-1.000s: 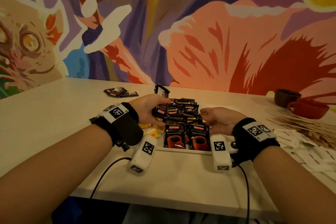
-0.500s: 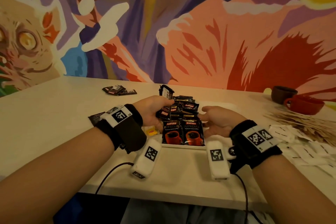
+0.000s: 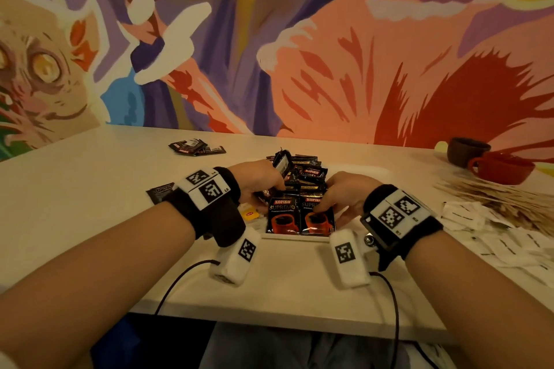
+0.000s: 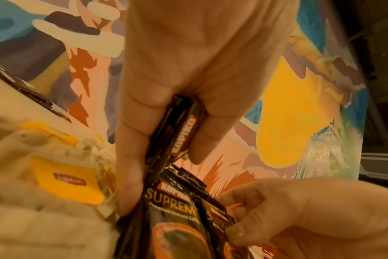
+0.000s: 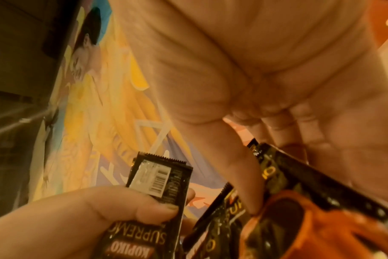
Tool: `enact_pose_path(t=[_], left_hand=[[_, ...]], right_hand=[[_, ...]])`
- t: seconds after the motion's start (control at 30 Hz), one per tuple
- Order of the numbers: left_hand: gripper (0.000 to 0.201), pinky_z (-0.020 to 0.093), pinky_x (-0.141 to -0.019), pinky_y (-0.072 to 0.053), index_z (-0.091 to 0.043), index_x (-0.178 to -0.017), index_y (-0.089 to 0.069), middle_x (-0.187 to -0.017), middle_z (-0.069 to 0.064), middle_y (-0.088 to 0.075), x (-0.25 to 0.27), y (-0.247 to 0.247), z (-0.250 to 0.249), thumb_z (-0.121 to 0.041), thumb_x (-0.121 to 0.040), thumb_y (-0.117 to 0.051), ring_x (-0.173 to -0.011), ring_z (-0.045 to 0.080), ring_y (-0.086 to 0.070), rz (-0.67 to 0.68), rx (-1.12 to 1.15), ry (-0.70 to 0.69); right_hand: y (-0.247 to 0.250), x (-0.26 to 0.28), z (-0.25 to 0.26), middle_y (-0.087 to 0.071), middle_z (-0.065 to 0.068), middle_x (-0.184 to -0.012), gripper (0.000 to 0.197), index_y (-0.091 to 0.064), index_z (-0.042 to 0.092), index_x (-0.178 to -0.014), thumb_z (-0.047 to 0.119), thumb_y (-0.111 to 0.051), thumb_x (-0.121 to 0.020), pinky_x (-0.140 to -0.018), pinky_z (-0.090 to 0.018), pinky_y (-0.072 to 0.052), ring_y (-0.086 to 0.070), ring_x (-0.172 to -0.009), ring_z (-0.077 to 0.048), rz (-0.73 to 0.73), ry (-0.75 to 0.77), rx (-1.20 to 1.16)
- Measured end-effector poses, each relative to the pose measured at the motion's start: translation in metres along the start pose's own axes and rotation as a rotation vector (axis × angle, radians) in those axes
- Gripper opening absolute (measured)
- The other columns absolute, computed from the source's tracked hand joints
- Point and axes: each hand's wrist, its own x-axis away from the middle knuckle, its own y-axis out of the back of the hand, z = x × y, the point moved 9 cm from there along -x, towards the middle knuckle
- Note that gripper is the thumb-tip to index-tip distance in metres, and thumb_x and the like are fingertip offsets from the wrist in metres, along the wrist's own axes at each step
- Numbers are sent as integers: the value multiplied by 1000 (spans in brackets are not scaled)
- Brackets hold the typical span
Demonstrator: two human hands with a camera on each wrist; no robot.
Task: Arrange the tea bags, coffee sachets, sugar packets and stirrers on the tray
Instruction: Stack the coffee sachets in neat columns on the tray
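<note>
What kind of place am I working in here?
Probably a café or hotel drinks corner: a bright mural covers the wall, two cups stand on the table, and stirrers lie heaped beside them.

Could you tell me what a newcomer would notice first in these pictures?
Probably the black coffee sachets heaped on the white tray at the table's middle, with the left hand gripping several and the right hand touching the front ones. Behind rises a vivid mural.
</note>
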Motion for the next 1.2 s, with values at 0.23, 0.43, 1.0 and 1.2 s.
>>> enact_pose_path(t=[0.23,0.43,1.0,1.2], left_hand=[[14,27,-65,-49,-8,-107,-53,-95,10,-60,-1,20,-11,-9,-93,-53,-83,18,-56,-163,132,-127],[15,23,-50,-53,-6,-103,-56,-87,10,-63,7,17,-13,-8,-90,-49,-76,19,-61,-25,550,-210],[35,29,-62,-43,-16,-94,-62,-78,5,-63,4,9,0,-48,-93,-48,-72,17,-57,80,767,-152],[22,28,-64,-49,-3,-106,-64,-91,10,-68,9,22,-11,-9,-85,-65,-83,20,-61,-83,481,-314]], right_hand=[[7,-8,-5,-65,-18,-94,27,-49,-5,-95,1,-69,-78,-85,-50,-53,-66,-97,-34,-35,-18,-93],[32,-4,4,-46,-12,-133,60,-39,11,-137,16,-68,-84,-89,-40,-44,-45,-119,-26,-188,131,-230],[34,3,33,-70,-8,-74,25,-59,1,-75,-18,-47,-83,-62,-19,-56,-69,-69,-17,-119,707,-1009],[11,-1,31,-69,-6,-80,34,-71,7,-74,-15,-47,-83,-61,-19,-56,-64,-76,-18,-12,617,-747]])
